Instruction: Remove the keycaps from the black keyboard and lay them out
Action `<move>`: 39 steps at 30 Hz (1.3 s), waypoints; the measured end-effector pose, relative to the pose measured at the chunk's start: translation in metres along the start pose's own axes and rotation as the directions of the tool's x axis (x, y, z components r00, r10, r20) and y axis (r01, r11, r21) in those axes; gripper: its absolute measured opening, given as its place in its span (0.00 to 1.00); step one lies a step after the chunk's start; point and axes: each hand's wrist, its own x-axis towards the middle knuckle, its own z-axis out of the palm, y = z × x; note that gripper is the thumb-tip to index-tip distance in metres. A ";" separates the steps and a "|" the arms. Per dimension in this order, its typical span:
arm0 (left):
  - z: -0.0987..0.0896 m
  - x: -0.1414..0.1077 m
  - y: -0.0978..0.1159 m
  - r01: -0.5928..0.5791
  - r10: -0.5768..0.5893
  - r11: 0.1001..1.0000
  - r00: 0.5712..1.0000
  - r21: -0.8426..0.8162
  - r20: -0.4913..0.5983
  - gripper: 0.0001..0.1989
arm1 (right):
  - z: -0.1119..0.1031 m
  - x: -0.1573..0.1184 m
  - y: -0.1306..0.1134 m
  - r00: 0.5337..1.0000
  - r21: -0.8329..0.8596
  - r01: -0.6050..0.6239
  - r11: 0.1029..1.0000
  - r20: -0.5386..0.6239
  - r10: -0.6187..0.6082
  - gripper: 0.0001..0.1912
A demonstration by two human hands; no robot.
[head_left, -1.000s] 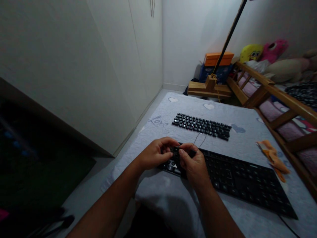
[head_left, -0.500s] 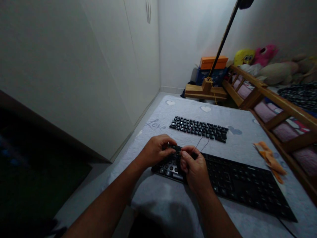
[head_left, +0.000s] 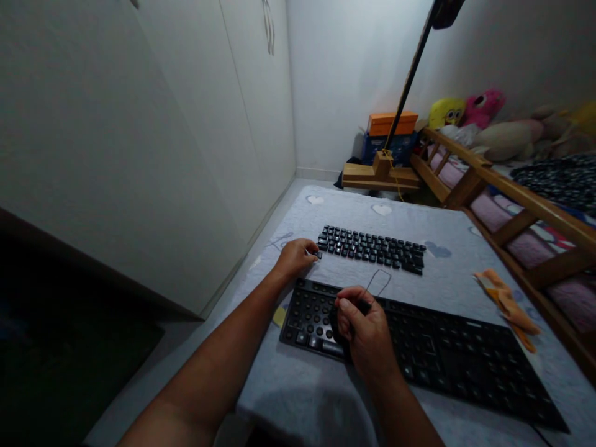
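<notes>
A long black keyboard [head_left: 456, 347] lies across the cloth, with many keycaps gone from its left part. Behind it, loose black keycaps [head_left: 367, 245] are laid out in rows. My left hand [head_left: 298, 257] is at the left end of those rows, its fingertips pinched on a small black keycap [head_left: 318, 254]. Over the keyboard's left half, my right hand [head_left: 361, 320] is closed around a tool whose thin wire loop [head_left: 380, 280] sticks out beyond the fingers; the rest of it is mostly hidden by the hand.
An orange cloth [head_left: 507, 301] lies at the right of the light patterned cover [head_left: 335, 205]. A wooden stand [head_left: 382, 174] with a dark pole is behind the far edge. A wooden rail [head_left: 526, 186] runs along the right, and a white cabinet [head_left: 186, 124] along the left.
My left hand has moved from the keyboard's upper left edge forward to the left end of the keycap rows. My right hand remains over the keyboard. The view has shifted slightly.
</notes>
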 end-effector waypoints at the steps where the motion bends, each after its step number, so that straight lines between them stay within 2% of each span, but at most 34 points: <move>1: 0.003 0.000 -0.002 -0.002 0.002 1.000 1.000 -0.001 -0.006 0.12 | 0.001 -0.001 -0.001 1.000 -0.003 -0.004 1.000 0.002 0.004 0.12; 8: 0.016 0.004 -0.006 -0.018 0.020 0.999 0.999 0.030 -0.044 0.11 | 0.003 -0.002 -0.002 0.999 -0.020 -0.045 0.999 0.017 0.046 0.13; 16: 0.019 0.006 -0.013 -0.055 0.060 0.996 0.996 0.077 -0.067 0.11 | 0.001 -0.003 0.002 0.998 -0.049 -0.049 0.998 0.045 0.051 0.12; 22: 0.021 0.005 -0.019 -0.051 0.053 0.998 0.994 0.024 -0.099 0.15 | 0.004 -0.003 0.004 0.996 -0.033 -0.061 0.998 0.056 0.062 0.12; 39: 0.022 0.006 -0.021 -0.037 0.030 0.998 0.993 -0.057 -0.114 0.11 | 0.006 -0.006 0.006 0.991 -0.016 -0.084 0.996 0.100 0.085 0.12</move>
